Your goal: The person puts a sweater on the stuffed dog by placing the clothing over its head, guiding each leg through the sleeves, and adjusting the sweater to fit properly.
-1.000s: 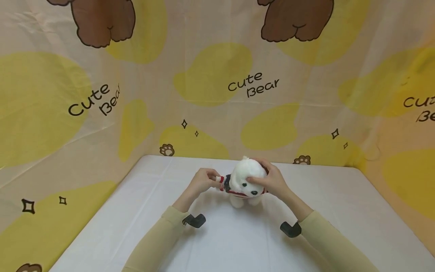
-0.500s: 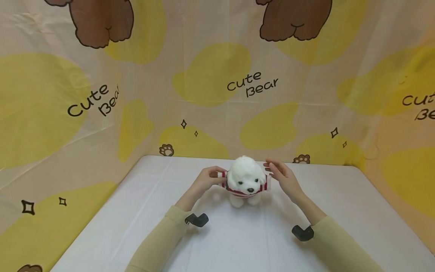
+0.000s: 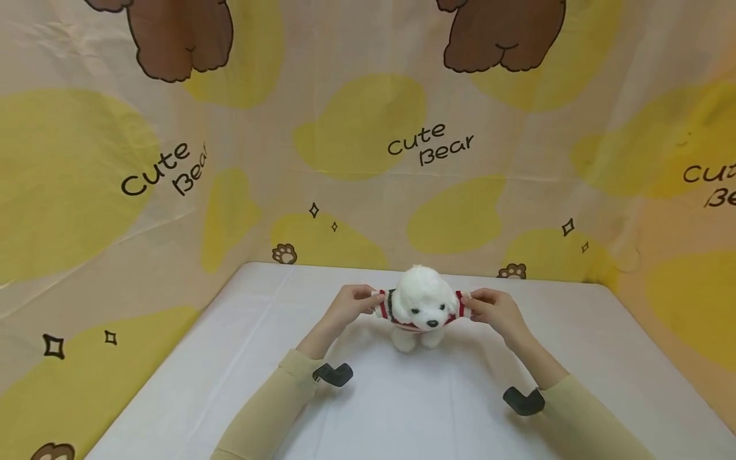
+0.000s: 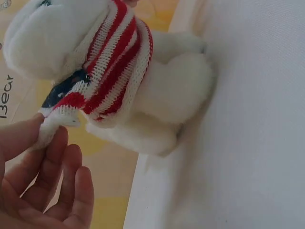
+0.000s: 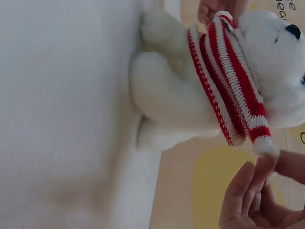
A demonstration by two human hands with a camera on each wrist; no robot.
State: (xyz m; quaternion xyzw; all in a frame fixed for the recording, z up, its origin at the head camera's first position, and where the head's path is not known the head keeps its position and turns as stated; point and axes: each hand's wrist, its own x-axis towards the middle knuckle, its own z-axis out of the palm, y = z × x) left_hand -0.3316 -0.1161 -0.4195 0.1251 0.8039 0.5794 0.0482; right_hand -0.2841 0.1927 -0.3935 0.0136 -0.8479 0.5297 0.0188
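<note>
A white plush dog point(image 3: 424, 291) stands on the table, facing the head camera. It wears a knitted sweater point(image 4: 112, 71) with red and white stripes and a dark blue patch. My left hand point(image 3: 347, 303) pinches the end of one sweater sleeve point(image 4: 64, 107) between thumb and index finger, the other fingers loosely bent. On the opposite side, my right hand point(image 3: 497, 311) pinches the other sleeve's white cuff point(image 5: 264, 144). Both sleeves stick out sideways from the dog's body. The dog's back is hidden in the head view.
The table point(image 3: 397, 409) has a white top. Behind it and at both sides hangs a yellow patterned cloth point(image 3: 356, 211) with printed bears and lettering. Black brackets point(image 3: 524, 401) sit at both wrists, by the beige sleeves point(image 3: 592, 421).
My right hand has let go of the dog's head, moved right, and now pinches the sleeve on that side. The dog's head has straightened. My left hand stays at its sleeve.
</note>
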